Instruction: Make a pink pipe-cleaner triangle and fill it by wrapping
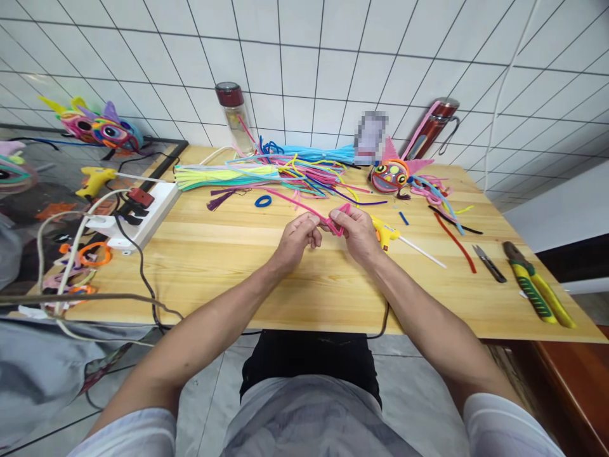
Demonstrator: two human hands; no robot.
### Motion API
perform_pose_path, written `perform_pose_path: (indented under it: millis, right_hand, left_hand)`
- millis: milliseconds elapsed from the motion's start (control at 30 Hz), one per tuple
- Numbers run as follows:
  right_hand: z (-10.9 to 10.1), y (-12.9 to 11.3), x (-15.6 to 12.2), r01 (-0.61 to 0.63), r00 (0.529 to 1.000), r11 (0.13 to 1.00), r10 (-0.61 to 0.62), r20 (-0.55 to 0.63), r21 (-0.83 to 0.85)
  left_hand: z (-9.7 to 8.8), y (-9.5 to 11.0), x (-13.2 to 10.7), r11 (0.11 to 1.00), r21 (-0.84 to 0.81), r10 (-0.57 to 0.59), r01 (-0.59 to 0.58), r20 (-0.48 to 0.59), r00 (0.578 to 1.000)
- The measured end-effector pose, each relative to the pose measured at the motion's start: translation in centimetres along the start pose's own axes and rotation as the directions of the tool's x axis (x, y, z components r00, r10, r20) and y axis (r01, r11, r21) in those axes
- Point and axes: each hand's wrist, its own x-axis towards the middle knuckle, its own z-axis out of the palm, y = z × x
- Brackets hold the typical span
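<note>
the left hand and right hand pinched a bent pink pipe cleaner; a pixelated object behind was unreadable.

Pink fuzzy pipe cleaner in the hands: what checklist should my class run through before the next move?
1. Left hand pinching the pink fuzzy pipe cleaner: ok.
2. Right hand gripping its bent section: ok.
3. Yellow plastic glue gun clear of that hand: not ok, partly hidden behind it.
4. Glue gun cool: cannot tell.
5. Green-and-yellow-handled metal pliers apart from both hands: ok, at far right.
</note>
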Motion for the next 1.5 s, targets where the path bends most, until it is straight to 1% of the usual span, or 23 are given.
perform_pose_path:
  millis: [233,467,700,900,1233,1400,1500]
  right_hand:
    - [0.01,-0.22,-0.12,-0.028,1.0,0.999,0.028,0.001,0.025]
    - [0.18,-0.21,-0.26,-0.068,0.998,0.996,0.066,0.023,0.059]
    - [0.24,-0.32,-0.39,-0.072,0.996,0.995,0.069,0.05,0.075]
    - [0.29,-0.35,-0.5,-0.089,0.994,0.993,0.083,0.073,0.082]
    - [0.64,-0.44,-0.55,-0.06,0.997,0.997,0.059,0.043,0.042]
    - [0.62,-0.21,-0.56,-0.038,0.999,0.999,0.038,0.011,0.001]
    - [0.57,-0.15,-0.52,-0.025,1.0,1.0,0.025,0.012,-0.015]
  left_hand:
    - [0.36,0.07,-0.04,0.999,0.004,-0.051,0.051,0.006,0.999]
    - [0.13,0.2,0.04,1.0,0.021,-0.009,0.009,-0.008,1.0]
    - [0.38,0.56,0.0,1.0,-0.007,-0.028,0.028,0.03,0.999]
    - [0.18,0.47,-0.01,1.0,-0.01,0.001,0.0,0.046,0.999]
    - [-0.15,0.38,0.12,0.998,0.05,0.027,-0.026,-0.018,0.999]
    - [-0.21,0.47,0.05,0.996,0.08,0.039,-0.035,-0.041,0.998]
    - [-0.17,0.6,0.06,0.996,0.084,0.04,-0.036,-0.04,0.998]
